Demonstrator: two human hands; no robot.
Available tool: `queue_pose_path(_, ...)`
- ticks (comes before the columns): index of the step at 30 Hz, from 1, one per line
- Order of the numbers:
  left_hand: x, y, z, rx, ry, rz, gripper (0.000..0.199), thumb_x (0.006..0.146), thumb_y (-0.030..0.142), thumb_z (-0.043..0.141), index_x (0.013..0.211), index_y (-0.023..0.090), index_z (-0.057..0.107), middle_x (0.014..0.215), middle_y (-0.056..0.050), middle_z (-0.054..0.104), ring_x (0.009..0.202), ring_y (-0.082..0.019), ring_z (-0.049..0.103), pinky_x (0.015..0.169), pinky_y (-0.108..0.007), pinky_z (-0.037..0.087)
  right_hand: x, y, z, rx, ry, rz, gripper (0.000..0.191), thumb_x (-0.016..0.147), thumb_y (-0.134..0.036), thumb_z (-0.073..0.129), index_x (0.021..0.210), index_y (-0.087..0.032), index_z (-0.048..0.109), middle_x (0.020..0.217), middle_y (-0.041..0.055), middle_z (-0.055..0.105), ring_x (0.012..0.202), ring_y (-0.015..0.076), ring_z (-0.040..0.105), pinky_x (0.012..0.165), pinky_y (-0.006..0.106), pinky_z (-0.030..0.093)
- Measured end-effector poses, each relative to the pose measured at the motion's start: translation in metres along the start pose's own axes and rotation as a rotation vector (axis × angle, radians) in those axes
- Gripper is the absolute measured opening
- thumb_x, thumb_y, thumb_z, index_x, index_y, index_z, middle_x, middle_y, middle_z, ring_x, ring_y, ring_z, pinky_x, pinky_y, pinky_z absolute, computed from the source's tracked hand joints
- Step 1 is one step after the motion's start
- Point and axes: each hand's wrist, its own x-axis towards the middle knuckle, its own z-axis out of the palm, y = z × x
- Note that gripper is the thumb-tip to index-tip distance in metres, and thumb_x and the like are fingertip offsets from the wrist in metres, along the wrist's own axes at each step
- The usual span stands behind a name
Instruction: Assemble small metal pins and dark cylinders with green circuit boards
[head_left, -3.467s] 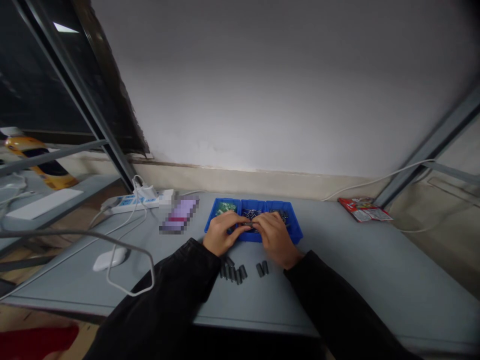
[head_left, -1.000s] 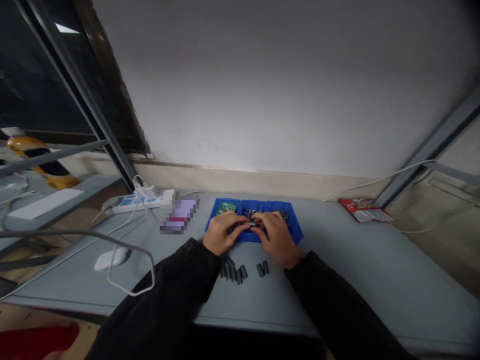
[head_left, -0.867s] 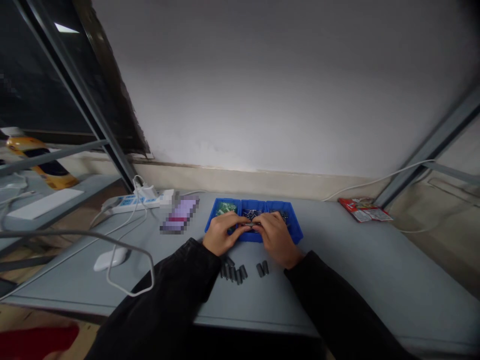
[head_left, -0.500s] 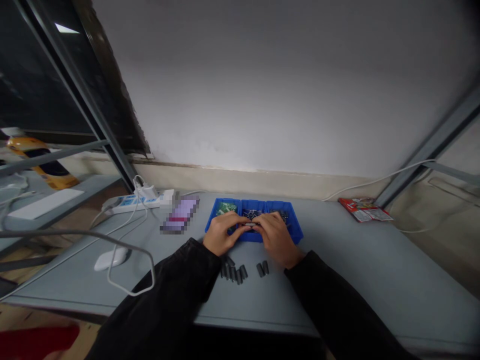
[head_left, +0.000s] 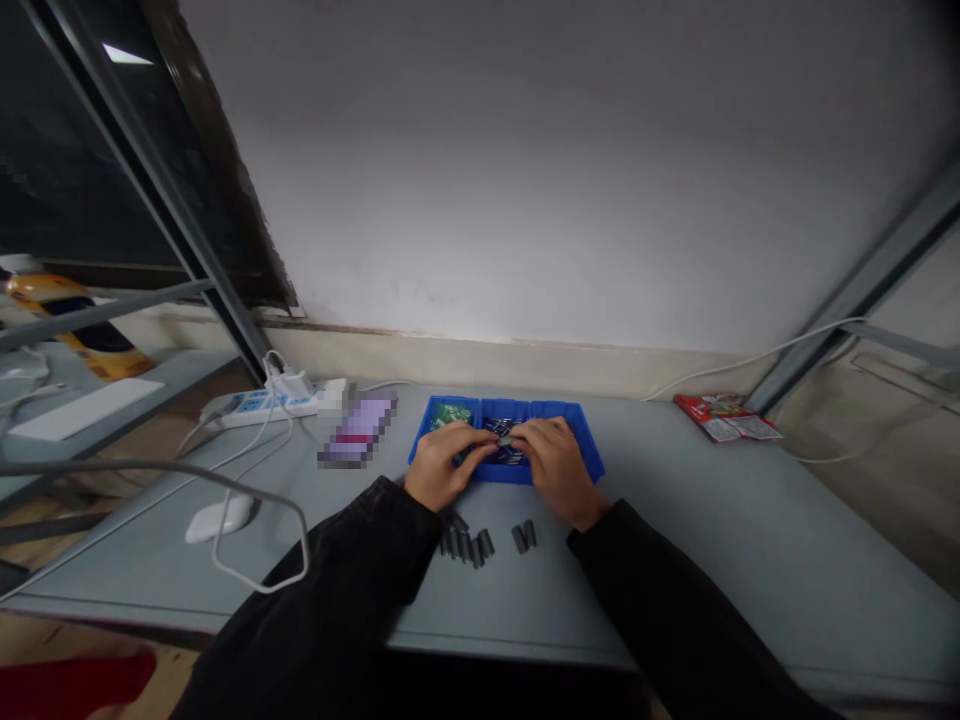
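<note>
Between my fingertips is a small grey piece [head_left: 505, 442], partly covered, so its exact kind is hard to make out. My left hand [head_left: 444, 462] pinches its left end with thumb and forefinger. The fingers of my right hand [head_left: 551, 462] close on the other end. Both hands are over the front of a blue three-compartment tray [head_left: 501, 475]. Small green pieces [head_left: 452, 414] fill the left compartment, thin silvery metal pins [head_left: 508, 457] lie in the middle one, and my right hand mostly hides the right one. Several dark grey cylinders [head_left: 466, 545] lie on the table below my hands.
A power strip [head_left: 262, 402] with plugs and a blurred-out phone [head_left: 358, 430] lie left of the tray. Nearer are a white earbud case [head_left: 220, 518] and a looping cable [head_left: 304, 540]. A red packet [head_left: 726, 417] is at the back right, and metal posts flank the table [head_left: 712, 560].
The grey piece is slightly higher and tilted, showing more between my fingertips. Finger positions have shifted a little. The loose cylinders remain where they were.
</note>
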Motion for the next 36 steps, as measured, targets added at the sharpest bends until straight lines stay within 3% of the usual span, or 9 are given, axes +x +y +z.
queue_pose_path(3, 0.002, 0.002, -0.002, 0.013, 0.015, -0.009, 0.009, 0.093, 0.019, 0.064, 0.098, 0.018, 0.072, 0.087, -0.004, 0.073, 0.077, -0.016, 0.066, 0.075, -0.03, 0.054, 0.002, 0.018, -0.01, -0.083, 0.053, 0.12, 0.021, 0.104, -0.026, 0.042, 0.1, -0.019, 0.062, 0.096, 0.0044, 0.07, 0.091, 0.0185, 0.061, 0.085, 0.034, 0.037)
queue_pose_path(8, 0.001, 0.006, -0.003, 0.036, -0.057, 0.064, 0.011, 0.095, 0.021, 0.061, 0.099, 0.018, 0.071, 0.085, -0.004, 0.073, 0.074, -0.015, 0.066, 0.07, -0.029, 0.053, -0.002, 0.049, -0.023, -0.198, 0.061, 0.234, 0.014, 0.098, -0.021, 0.052, 0.096, -0.019, 0.066, 0.096, 0.0056, 0.071, 0.094, 0.0228, 0.06, 0.086, 0.038, 0.031)
queue_pose_path(11, -0.002, 0.011, 0.002, 0.042, -0.213, 0.126, 0.013, 0.096, 0.024, 0.059, 0.101, 0.018, 0.07, 0.086, -0.003, 0.073, 0.074, -0.014, 0.065, 0.071, -0.028, 0.051, -0.008, 0.058, -0.022, -0.298, -0.026, 0.291, 0.013, 0.093, -0.015, 0.056, 0.092, -0.021, 0.068, 0.091, 0.0034, 0.072, 0.092, 0.0234, 0.06, 0.085, 0.039, 0.027)
queue_pose_path(14, -0.006, 0.021, 0.009, 0.143, -0.432, 0.195, 0.023, 0.096, 0.039, 0.06, 0.101, 0.018, 0.07, 0.083, -0.003, 0.071, 0.075, -0.015, 0.064, 0.071, -0.029, 0.048, -0.013, 0.063, -0.017, -0.352, -0.087, 0.322, 0.017, 0.091, -0.011, 0.054, 0.092, -0.021, 0.068, 0.093, 0.0036, 0.073, 0.093, 0.0233, 0.059, 0.086, 0.039, 0.026)
queue_pose_path(19, -0.013, 0.034, 0.02, 0.262, -0.648, 0.258, 0.051, 0.081, 0.068, 0.065, 0.088, 0.017, 0.068, 0.072, -0.003, 0.067, 0.076, -0.022, 0.064, 0.072, -0.035, 0.046, -0.014, 0.064, -0.013, -0.364, 0.057, 0.373, 0.023, 0.092, -0.016, 0.05, 0.109, -0.02, 0.065, 0.101, 0.0085, 0.069, 0.099, 0.0253, 0.057, 0.088, 0.04, 0.028)
queue_pose_path(23, -0.017, 0.034, 0.022, 0.237, -0.701, 0.231, 0.039, 0.085, 0.057, 0.067, 0.09, 0.019, 0.067, 0.077, -0.002, 0.068, 0.08, -0.023, 0.065, 0.074, -0.036, 0.046, -0.007, 0.052, -0.017, -0.318, 0.124, 0.37, 0.019, 0.094, -0.02, 0.051, 0.105, -0.021, 0.066, 0.107, 0.009, 0.064, 0.101, 0.0246, 0.057, 0.089, 0.04, 0.031)
queue_pose_path(29, -0.011, 0.032, 0.012, 0.107, -0.61, 0.129, 0.03, 0.09, 0.043, 0.066, 0.109, 0.019, 0.065, 0.097, -0.005, 0.07, 0.09, -0.021, 0.066, 0.083, -0.037, 0.052, 0.003, 0.017, -0.023, -0.085, 0.196, 0.201, 0.017, 0.1, -0.023, 0.047, 0.104, -0.02, 0.063, 0.101, 0.0059, 0.064, 0.096, 0.0205, 0.058, 0.09, 0.038, 0.036)
queue_pose_path(33, 0.001, 0.025, 0.001, 0.092, -0.387, 0.071, 0.037, 0.096, 0.034, 0.06, 0.128, 0.017, 0.057, 0.111, -0.01, 0.066, 0.101, -0.019, 0.064, 0.089, -0.035, 0.055, 0.002, -0.002, -0.017, 0.003, 0.106, 0.033, 0.017, 0.101, -0.028, 0.047, 0.093, -0.019, 0.059, 0.084, 0.0031, 0.063, 0.081, 0.0186, 0.054, 0.08, 0.037, 0.036)
queue_pose_path(36, 0.015, 0.017, -0.005, 0.152, -0.226, 0.107, 0.03, 0.096, 0.03, 0.06, 0.123, 0.017, 0.06, 0.115, -0.011, 0.064, 0.109, -0.02, 0.062, 0.096, -0.037, 0.054, 0.001, -0.009, -0.011, 0.009, 0.046, -0.014, 0.021, 0.101, -0.027, 0.046, 0.086, -0.019, 0.059, 0.081, 0.0031, 0.063, 0.08, 0.0186, 0.053, 0.078, 0.037, 0.033)
